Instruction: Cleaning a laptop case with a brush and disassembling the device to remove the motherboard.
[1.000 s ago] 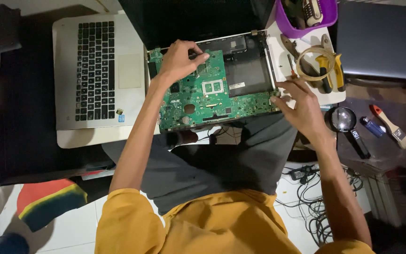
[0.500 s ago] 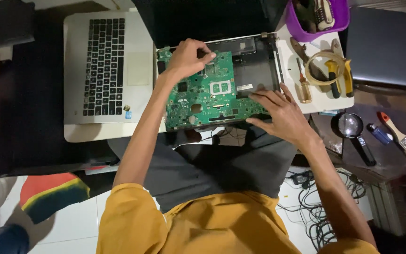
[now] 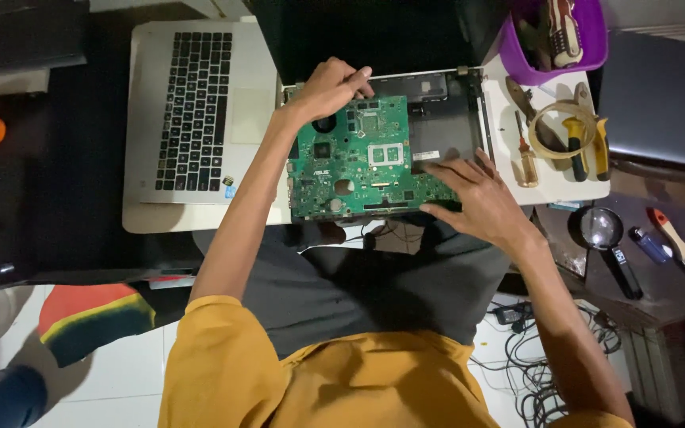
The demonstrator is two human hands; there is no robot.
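**Two hands on a green circuit board**

Two bare hands work on the green circuit board, which lies in the open laptop shell at the upper middle of the frame, on the white table. The left hand is loosely curled at the board's upper left corner, fingers bent down and pinching at that edge; what, if anything, sits between the fingertips cannot be made out. The right hand is spread nearly flat, palm down, fingers fanned over the board's lower right corner and the dark shell beside it, gripping nothing.

Against the frame half a second before, the board and both hands sit a little further right and lower in the view. The right hand has kept its place at the lower right corner, and the left hand has stayed at the upper left corner.

Both forearms reach up from the bottom of the frame out of yellow sleeves, the left one running steeply toward the upper right, the right one slanting toward the upper left, wrist slightly bent.

At the upper left lies a silver laptop, keyboard up. At the upper right stands a purple tub of tools, with a roll of tape and a screwdriver just below it. A magnifying glass and a small brush lie at the right edge.
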